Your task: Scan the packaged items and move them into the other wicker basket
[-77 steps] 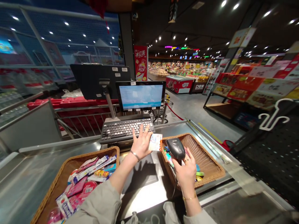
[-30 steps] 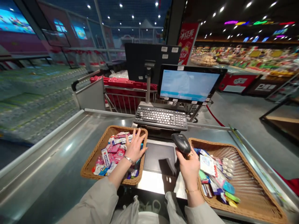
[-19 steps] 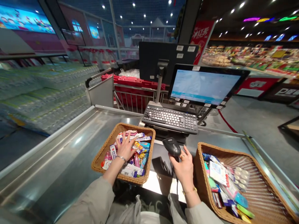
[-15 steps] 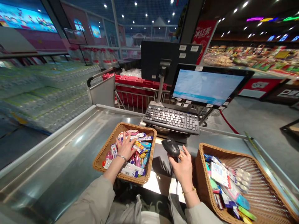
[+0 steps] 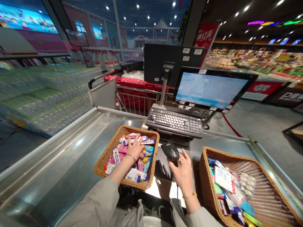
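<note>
The left hand [image 5: 136, 148] lies palm down with fingers spread, released, on the snack packets [image 5: 132, 175] heaped in the left wicker basket [image 5: 105, 154]. The right hand [image 5: 183, 171] is clenched around a black barcode scanner [image 5: 170, 150], held above the steel bench [image 5: 59, 167] between that basket and the right wicker basket [image 5: 227, 154], just before the keyboard [image 5: 175, 122] and lit monitor [image 5: 210, 90].

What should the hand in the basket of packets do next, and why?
Probably close the left hand on one of the packets and lift it toward the scanner: its fingers lie spread on them in the left basket, gripping nothing, while the right hand holds the scanner ready.
</note>
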A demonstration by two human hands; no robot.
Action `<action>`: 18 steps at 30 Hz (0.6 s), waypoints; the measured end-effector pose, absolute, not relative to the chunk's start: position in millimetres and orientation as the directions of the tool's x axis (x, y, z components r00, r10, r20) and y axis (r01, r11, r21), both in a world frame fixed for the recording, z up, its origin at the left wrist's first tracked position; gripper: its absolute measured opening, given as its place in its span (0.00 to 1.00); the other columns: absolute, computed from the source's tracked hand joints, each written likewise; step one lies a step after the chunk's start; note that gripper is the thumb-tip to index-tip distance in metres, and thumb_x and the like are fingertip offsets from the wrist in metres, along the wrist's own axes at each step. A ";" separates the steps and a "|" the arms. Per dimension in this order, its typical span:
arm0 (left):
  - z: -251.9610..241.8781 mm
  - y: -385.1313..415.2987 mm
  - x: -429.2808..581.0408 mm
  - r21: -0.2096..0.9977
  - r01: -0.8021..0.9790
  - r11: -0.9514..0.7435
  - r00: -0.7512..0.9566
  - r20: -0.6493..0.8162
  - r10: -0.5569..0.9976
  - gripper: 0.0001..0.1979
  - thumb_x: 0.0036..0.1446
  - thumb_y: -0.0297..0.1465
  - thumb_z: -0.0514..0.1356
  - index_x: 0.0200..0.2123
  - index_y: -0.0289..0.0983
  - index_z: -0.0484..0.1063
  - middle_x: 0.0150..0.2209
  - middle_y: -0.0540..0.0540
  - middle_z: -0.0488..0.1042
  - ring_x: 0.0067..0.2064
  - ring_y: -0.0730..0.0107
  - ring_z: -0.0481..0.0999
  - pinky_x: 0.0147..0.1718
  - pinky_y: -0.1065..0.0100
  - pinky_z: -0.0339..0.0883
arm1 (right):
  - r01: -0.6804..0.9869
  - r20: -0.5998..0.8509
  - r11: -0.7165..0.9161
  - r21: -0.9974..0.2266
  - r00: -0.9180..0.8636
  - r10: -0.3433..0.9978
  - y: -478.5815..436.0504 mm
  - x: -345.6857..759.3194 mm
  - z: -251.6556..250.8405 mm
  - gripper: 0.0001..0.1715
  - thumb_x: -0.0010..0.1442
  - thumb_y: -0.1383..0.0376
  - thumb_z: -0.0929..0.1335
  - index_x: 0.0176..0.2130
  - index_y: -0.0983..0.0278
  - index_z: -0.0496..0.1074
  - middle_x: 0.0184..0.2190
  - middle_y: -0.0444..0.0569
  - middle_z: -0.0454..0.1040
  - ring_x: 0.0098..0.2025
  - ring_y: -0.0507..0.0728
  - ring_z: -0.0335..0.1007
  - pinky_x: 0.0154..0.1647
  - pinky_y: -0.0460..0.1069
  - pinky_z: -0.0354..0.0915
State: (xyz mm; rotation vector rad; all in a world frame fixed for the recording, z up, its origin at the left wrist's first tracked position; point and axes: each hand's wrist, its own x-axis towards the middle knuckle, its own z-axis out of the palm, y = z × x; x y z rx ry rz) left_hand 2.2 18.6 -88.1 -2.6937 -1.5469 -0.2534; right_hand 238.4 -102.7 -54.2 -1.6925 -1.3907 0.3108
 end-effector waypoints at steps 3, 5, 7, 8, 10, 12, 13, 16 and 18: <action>-85.8 20.7 3.6 0.067 0.854 -0.516 0.503 0.144 0.852 0.13 0.43 0.32 0.72 0.35 0.44 0.75 0.65 0.45 0.62 0.69 0.40 0.48 0.60 0.27 0.22 | 0.652 0.320 0.023 -0.758 0.341 0.884 -102.8 238.3 -55.6 0.15 0.54 0.57 0.70 0.39 0.62 0.80 0.47 0.52 0.78 0.66 0.65 0.52 0.64 0.62 0.55; -84.6 22.1 4.3 0.058 0.845 -0.532 0.521 0.134 0.843 0.14 0.43 0.32 0.72 0.34 0.44 0.75 0.65 0.46 0.63 0.69 0.40 0.49 0.60 0.26 0.23 | 0.648 0.311 0.014 -0.761 0.346 0.885 -102.7 238.3 -56.8 0.15 0.54 0.57 0.69 0.39 0.62 0.80 0.47 0.52 0.78 0.66 0.65 0.51 0.64 0.61 0.55; -84.5 23.1 5.0 0.050 0.837 -0.544 0.535 0.131 0.835 0.12 0.43 0.32 0.71 0.33 0.44 0.75 0.64 0.47 0.64 0.69 0.40 0.49 0.60 0.27 0.24 | 0.647 0.308 0.008 -0.763 0.352 0.884 -102.3 238.4 -57.7 0.15 0.55 0.56 0.70 0.39 0.62 0.80 0.48 0.52 0.78 0.66 0.64 0.51 0.63 0.61 0.55; -84.7 23.5 5.3 0.048 0.834 -0.550 0.540 0.133 0.831 0.11 0.44 0.32 0.71 0.33 0.44 0.75 0.64 0.48 0.64 0.69 0.40 0.49 0.60 0.27 0.25 | 0.648 0.309 0.008 -0.762 0.354 0.883 -102.1 238.6 -57.9 0.16 0.55 0.56 0.70 0.39 0.62 0.80 0.48 0.52 0.77 0.66 0.64 0.51 0.63 0.61 0.55; -85.2 24.0 5.8 0.055 0.825 -0.563 0.550 0.151 0.821 0.08 0.46 0.30 0.70 0.32 0.44 0.75 0.64 0.49 0.65 0.69 0.40 0.50 0.61 0.29 0.24 | 0.650 0.317 0.013 -0.760 0.353 0.880 -101.8 238.9 -57.9 0.16 0.55 0.57 0.70 0.40 0.62 0.80 0.48 0.52 0.77 0.66 0.64 0.52 0.63 0.61 0.56; -84.5 24.4 6.1 0.070 0.813 -0.578 0.561 0.169 0.810 0.07 0.47 0.30 0.69 0.31 0.44 0.75 0.63 0.48 0.66 0.69 0.41 0.51 0.61 0.29 0.24 | 0.650 0.326 0.022 -0.759 0.351 0.878 -101.6 239.4 -57.6 0.16 0.55 0.57 0.70 0.40 0.62 0.79 0.48 0.52 0.78 0.66 0.64 0.52 0.63 0.61 0.55; -83.1 24.6 6.2 0.078 0.808 -0.584 0.566 0.175 0.806 0.07 0.48 0.30 0.69 0.31 0.43 0.75 0.63 0.48 0.66 0.68 0.41 0.52 0.61 0.28 0.24 | 0.650 0.329 0.025 -0.760 0.351 0.877 -101.5 239.6 -57.3 0.16 0.55 0.57 0.70 0.41 0.62 0.79 0.48 0.52 0.78 0.66 0.65 0.52 0.63 0.61 0.55; -73.8 24.6 5.9 0.104 0.801 -0.589 0.565 0.193 0.802 0.06 0.51 0.34 0.67 0.33 0.42 0.74 0.65 0.46 0.63 0.69 0.42 0.50 0.59 0.26 0.23 | 0.648 0.327 0.022 -0.761 0.355 0.876 -101.3 240.0 -56.6 0.16 0.55 0.57 0.70 0.40 0.62 0.79 0.47 0.52 0.78 0.66 0.65 0.52 0.63 0.61 0.55; -63.8 24.2 5.3 0.141 0.807 -0.573 0.537 0.227 0.812 0.06 0.55 0.37 0.65 0.35 0.42 0.74 0.66 0.46 0.61 0.70 0.44 0.47 0.59 0.26 0.22 | 0.643 0.327 0.022 -0.765 0.358 0.875 -101.2 239.9 -56.0 0.16 0.55 0.56 0.70 0.40 0.62 0.80 0.47 0.52 0.78 0.66 0.65 0.52 0.63 0.62 0.56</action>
